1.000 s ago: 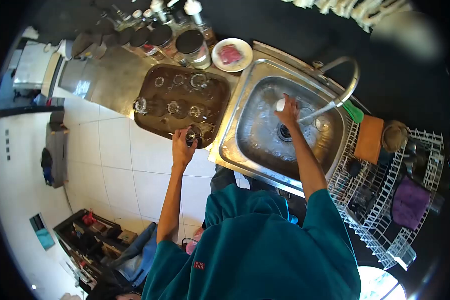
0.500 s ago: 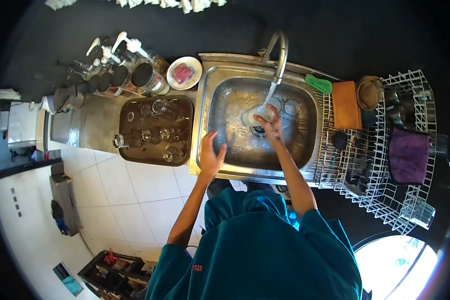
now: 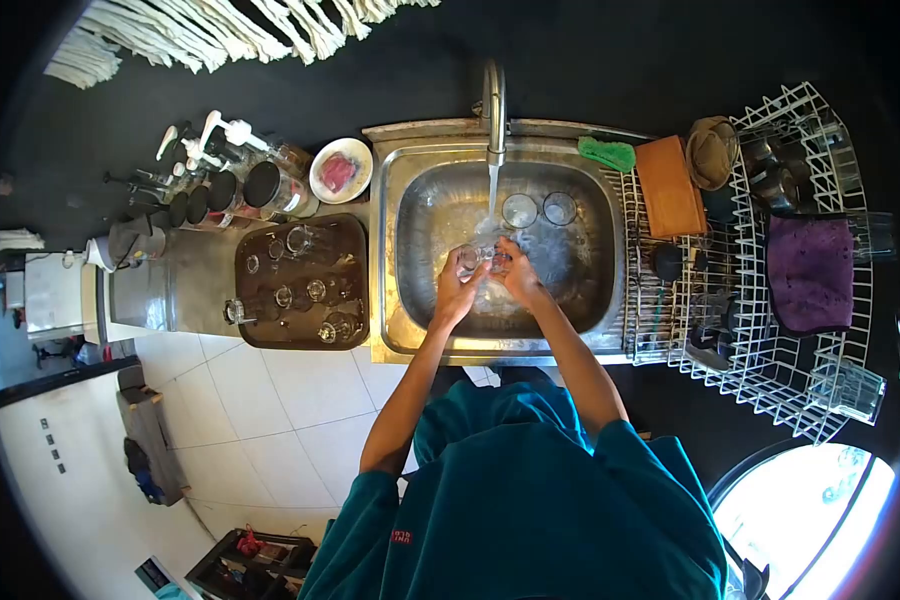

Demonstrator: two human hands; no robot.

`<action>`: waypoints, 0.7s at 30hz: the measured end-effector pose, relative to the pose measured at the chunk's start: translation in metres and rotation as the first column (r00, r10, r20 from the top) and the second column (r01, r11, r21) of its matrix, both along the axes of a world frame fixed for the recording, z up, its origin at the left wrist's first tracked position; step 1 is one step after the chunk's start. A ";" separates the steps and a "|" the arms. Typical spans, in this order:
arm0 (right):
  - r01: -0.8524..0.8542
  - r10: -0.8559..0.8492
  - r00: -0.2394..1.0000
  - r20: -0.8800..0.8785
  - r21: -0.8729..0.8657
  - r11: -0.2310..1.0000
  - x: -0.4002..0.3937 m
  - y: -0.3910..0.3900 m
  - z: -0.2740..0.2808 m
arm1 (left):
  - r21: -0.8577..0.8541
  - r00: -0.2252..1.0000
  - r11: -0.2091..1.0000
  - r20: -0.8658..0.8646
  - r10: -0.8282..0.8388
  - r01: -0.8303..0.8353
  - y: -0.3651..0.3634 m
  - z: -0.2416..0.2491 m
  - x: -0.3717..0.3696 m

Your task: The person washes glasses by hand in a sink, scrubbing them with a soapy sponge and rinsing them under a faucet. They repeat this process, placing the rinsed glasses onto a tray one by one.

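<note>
Low in the sink (image 3: 410, 330), a clear drinking glass (image 3: 483, 254) lies sideways between my two hands. My left hand (image 3: 458, 290) has its fingers closed around the left end. Around the right end, my right hand (image 3: 519, 274) is also closed on the glass. Water runs from the tap (image 3: 497, 140) just above my hands. Two more glasses, a left one (image 3: 519, 210) and a right one (image 3: 560, 208), stand on the sink floor behind my right hand.
To the left sits a brown tray (image 3: 255, 335) with several glasses. Behind it are a plate (image 3: 322, 190) with a pink item and several dark-lidded jars (image 3: 262, 185). On the right are a green cloth (image 3: 607, 153), a wire rack (image 3: 760, 400) and a purple cloth (image 3: 810, 275).
My left hand, open near the sink's left edge before, has come in and taken hold of the glass. My right hand has brought the glass from under the stream toward me.
</note>
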State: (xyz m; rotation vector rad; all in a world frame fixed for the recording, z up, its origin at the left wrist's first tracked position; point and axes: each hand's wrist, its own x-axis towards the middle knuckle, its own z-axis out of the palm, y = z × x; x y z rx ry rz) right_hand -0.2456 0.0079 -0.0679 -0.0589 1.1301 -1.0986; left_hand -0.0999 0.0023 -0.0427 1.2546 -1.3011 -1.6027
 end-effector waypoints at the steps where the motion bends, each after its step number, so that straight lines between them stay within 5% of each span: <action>1: 0.003 -0.003 1.000 0.001 -0.002 1.000 0.000 -0.002 -0.001 | 0.004 1.000 1.000 0.003 0.019 -0.019 -0.002 0.000 -0.001; 4: 0.041 -0.035 0.993 0.112 -0.051 0.998 -0.001 -0.006 -0.010 | -0.002 0.998 0.999 -0.050 0.049 -0.050 -0.006 -0.002 -0.004; 10: 0.021 -0.019 0.987 -0.158 0.013 1.000 -0.005 -0.017 0.020 | 0.058 0.997 0.998 -0.070 0.039 -0.035 -0.024 0.027 -0.007; 13: -0.022 -0.024 0.947 -0.320 -0.138 0.990 -0.006 -0.023 0.036 | 0.175 0.972 0.979 -0.190 0.139 -0.106 -0.034 0.019 -0.012; 15: -0.162 -0.034 0.692 -0.721 -0.200 0.966 -0.002 -0.023 0.053 | 0.255 0.941 0.963 -0.295 0.167 -0.091 -0.035 0.001 -0.016; 16: -0.159 -0.034 0.691 -0.722 -0.198 0.967 0.000 -0.021 0.061 | 0.333 0.897 0.940 -0.393 0.204 -0.068 -0.034 -0.002 -0.018; 18: -0.296 -0.199 0.353 -0.914 -0.311 0.903 0.001 -0.021 0.074 | 0.295 0.923 0.955 -0.366 0.113 0.000 -0.033 -0.001 -0.019; 21: -0.410 -0.297 0.215 -0.930 -0.362 0.837 0.001 -0.024 0.087 | 0.302 0.950 0.949 -0.312 0.011 0.089 -0.034 0.001 -0.023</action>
